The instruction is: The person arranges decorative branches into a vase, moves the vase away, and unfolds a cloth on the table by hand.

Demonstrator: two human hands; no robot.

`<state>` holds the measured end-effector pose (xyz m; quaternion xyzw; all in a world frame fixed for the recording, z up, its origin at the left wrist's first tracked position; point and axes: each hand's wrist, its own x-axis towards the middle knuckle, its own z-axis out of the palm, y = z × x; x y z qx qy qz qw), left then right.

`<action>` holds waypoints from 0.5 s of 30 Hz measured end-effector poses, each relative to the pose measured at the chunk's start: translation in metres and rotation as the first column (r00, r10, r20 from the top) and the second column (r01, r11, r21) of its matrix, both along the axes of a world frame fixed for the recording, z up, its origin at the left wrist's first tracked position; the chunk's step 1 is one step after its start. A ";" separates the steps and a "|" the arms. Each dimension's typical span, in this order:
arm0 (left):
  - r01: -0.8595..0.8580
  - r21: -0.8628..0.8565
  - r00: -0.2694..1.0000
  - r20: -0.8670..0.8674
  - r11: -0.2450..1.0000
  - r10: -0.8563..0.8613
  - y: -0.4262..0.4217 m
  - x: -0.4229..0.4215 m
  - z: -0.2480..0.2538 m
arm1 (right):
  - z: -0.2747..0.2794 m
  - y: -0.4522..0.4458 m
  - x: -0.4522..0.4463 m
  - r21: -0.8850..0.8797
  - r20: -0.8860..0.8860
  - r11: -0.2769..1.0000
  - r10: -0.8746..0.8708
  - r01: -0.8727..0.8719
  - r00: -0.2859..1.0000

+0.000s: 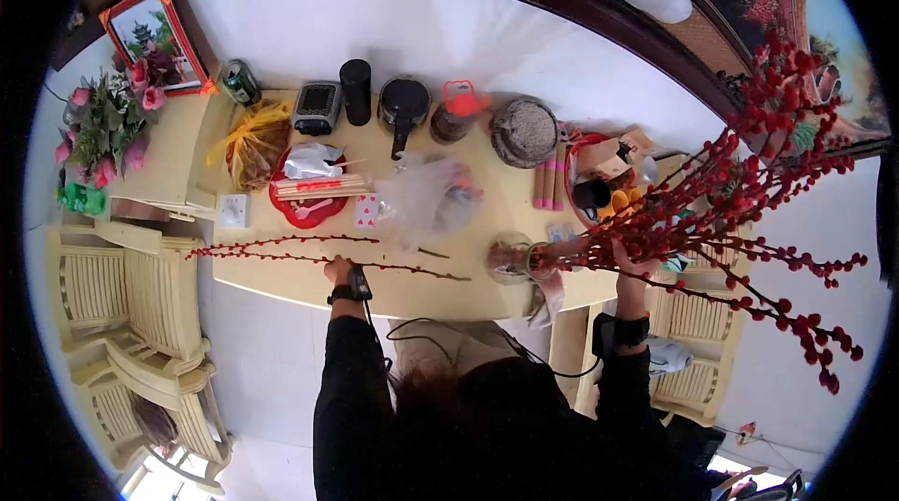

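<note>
Pinching a thin red-budded branch (403,268) left of centre in the head view, probably light, springy, easily bruised and best held on its bare stem (440,274), the left hand (338,269) is curled, while the right hand (637,262), its closure hidden, meets a bushier bundle (674,211) at right.

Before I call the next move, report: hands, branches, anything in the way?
Left hand at the loose branches, grip unclear. Right hand at the red bunch in the glass vase, grip unclear. Plastic bag appears to overlap one loose branch.
</note>
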<state>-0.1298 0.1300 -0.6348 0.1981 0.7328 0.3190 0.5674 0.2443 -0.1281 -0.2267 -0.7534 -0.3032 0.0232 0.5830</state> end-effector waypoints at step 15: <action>0.044 0.482 0.962 0.216 0.875 -0.168 -0.063 -0.008 0.231 | 0.000 0.001 0.005 0.463 -0.345 0.881 0.282 -0.099 0.895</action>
